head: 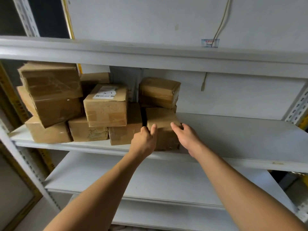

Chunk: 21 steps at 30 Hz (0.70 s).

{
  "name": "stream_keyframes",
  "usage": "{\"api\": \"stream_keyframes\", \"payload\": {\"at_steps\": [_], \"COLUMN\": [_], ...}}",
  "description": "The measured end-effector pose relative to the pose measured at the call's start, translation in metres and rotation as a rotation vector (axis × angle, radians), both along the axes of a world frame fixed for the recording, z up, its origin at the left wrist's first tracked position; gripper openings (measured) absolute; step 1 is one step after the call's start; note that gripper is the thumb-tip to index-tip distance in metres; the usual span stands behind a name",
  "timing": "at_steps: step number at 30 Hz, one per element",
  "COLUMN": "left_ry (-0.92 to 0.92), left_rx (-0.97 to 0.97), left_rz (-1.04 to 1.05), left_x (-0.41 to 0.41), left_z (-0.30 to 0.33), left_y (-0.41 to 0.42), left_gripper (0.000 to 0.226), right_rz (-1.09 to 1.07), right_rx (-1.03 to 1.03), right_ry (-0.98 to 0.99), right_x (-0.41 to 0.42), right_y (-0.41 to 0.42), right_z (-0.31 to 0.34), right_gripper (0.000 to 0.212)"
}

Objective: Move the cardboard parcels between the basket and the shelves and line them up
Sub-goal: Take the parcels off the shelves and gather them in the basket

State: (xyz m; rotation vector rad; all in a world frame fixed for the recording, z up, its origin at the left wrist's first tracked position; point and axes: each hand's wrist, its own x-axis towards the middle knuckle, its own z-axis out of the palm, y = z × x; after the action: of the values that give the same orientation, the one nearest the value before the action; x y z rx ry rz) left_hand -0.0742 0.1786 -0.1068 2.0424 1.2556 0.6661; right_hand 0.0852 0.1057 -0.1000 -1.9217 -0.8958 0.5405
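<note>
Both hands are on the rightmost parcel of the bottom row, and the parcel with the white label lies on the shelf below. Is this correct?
Not quite. The head view shows the labelled parcel on the same shelf, stacked on the bottom row. The left hand and right hand are indeed on the rightmost parcel.

I see my left hand [144, 139] and right hand [187, 136] bare, forearms uncovered to the frame's bottom edge: no sleeves, gloves or jewellery.
</note>
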Motion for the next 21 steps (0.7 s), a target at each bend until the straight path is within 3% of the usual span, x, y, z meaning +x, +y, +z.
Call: {"api": "stream_keyframes", "payload": {"at_steps": [2, 6, 10, 16, 21], "left_ry": [-0.038, -0.097, -0.122, -0.273, -0.383], "left_rx": [-0.04, -0.019, 0.014, 0.091, 0.053], "left_rz": [0.026, 0.054, 0.024, -0.037, -0.195], "left_x": [0.003, 0.005, -0.001, -0.014, -0.015], "left_z": [-0.001, -0.003, -0.005, -0.01, -0.015], "left_y": [-0.001, -0.007, -0.017, -0.038, -0.04], "left_gripper": [0.063, 0.056, 0.049, 0.028, 0.054], "right_rz": [0.006, 0.012, -0.012, 0.002, 0.038], "right_rx": [0.034, 0.063, 0.097, 0.316, 0.386], "right_ry": [0.031, 0.041, -0.001, 0.037, 0.076], "right_x": [0.007, 0.008, 0.003, -0.005, -0.011], "right_y": [0.004, -0.002, -0.019, -0.044, -0.06], "right_z": [-0.01, -0.007, -0.013, -0.013, -0.011], "right_gripper": [0.081, 0.05, 0.056, 0.051, 0.04]}}
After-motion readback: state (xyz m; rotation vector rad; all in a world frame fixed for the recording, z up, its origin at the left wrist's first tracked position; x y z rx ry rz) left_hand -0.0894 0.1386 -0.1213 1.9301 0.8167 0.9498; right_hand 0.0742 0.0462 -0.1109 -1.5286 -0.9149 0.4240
